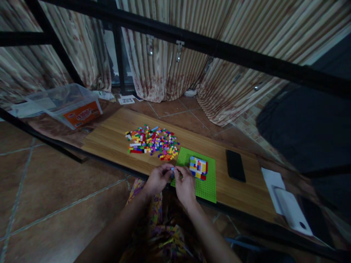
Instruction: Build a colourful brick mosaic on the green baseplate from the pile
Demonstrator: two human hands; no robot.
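Toward the right of your wooden table (253, 199), you have a dark phone (236, 165) lying flat. Past that end, you can see a white device (293, 212) with a dark oval mark, beside white paper (271, 179). Off the far left end sits your clear plastic bin (79, 95), with an orange label (82, 115) on its front. Ahead of you, a black bar (203, 44) crosses in front of striped curtains (170, 73), which hang down to your brown tiled floor (68, 212); near their foot lies a printed sheet (126, 99).
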